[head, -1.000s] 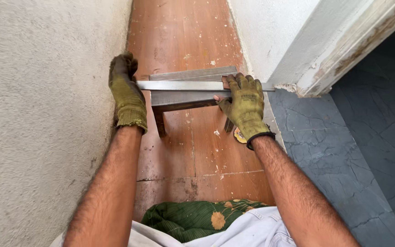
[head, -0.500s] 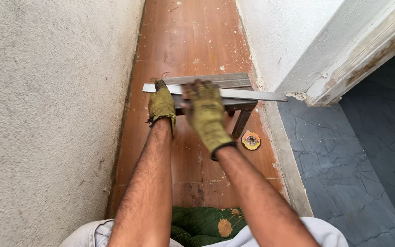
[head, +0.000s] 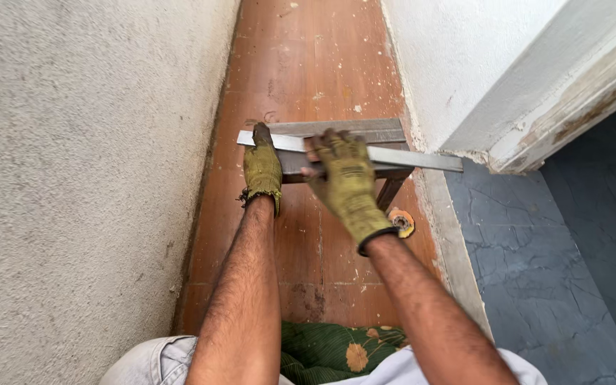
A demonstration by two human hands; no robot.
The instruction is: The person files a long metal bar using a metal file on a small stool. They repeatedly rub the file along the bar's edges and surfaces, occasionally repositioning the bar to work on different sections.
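Note:
A long flat metal bar (head: 415, 157) lies across the top of a small metal stool (head: 372, 132) on the brown tiled floor. My left hand (head: 262, 167), in a worn yellow-green glove, rests with its fingers on the bar's left end. In a matching glove, my right hand (head: 344, 182) presses down on the middle of the bar, fingers curled over it. The bar's right end sticks out past the stool towards the door frame.
A rough plastered wall (head: 87, 178) runs along the left. A white wall and chipped door frame (head: 536, 121) stand at the right, with dark blue tiles (head: 557, 249) beyond. A small round orange disc (head: 402, 221) lies by the stool's leg. Green floral fabric (head: 329, 349) covers my lap.
My right hand has moved from the bar's right part to its middle, and my left hand has come in from the left wall to the bar's left end. The view has shifted left.

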